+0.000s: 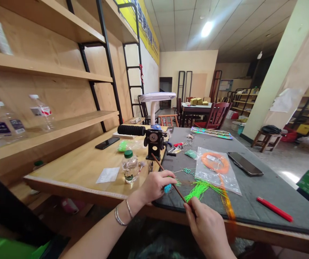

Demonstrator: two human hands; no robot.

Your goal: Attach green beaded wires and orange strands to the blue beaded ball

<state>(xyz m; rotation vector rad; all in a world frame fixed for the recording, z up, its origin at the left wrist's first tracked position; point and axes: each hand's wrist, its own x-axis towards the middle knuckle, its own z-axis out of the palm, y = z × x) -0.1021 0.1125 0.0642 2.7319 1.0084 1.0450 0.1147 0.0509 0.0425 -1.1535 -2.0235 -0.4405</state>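
Observation:
A thin brown stick [180, 194] slants away from me over the table edge. My left hand [154, 185], with silver bangles at its wrist, is closed around its middle. Nearer to me, my right hand [207, 221] pinches the stick's near end between thumb and fingers. A cluster of small blue beads [167, 188] shows just under my left fingers; whether they are attached to anything is hidden. Bright green strands [199, 190] lie beyond my right hand. To their right, orange strands [227, 205] hang over the edge. Loose turquoise beads [188, 171] lie on the grey mat [273, 201].
A black clamp device [154, 144] with a foam grip stands ahead, beside a water bottle [130, 168]. On the mat are a plastic bag [234, 180] with an orange coil [205, 162], a phone [244, 163] and a red pen-like stick [274, 208]. Wooden shelves [63, 126] rise at left.

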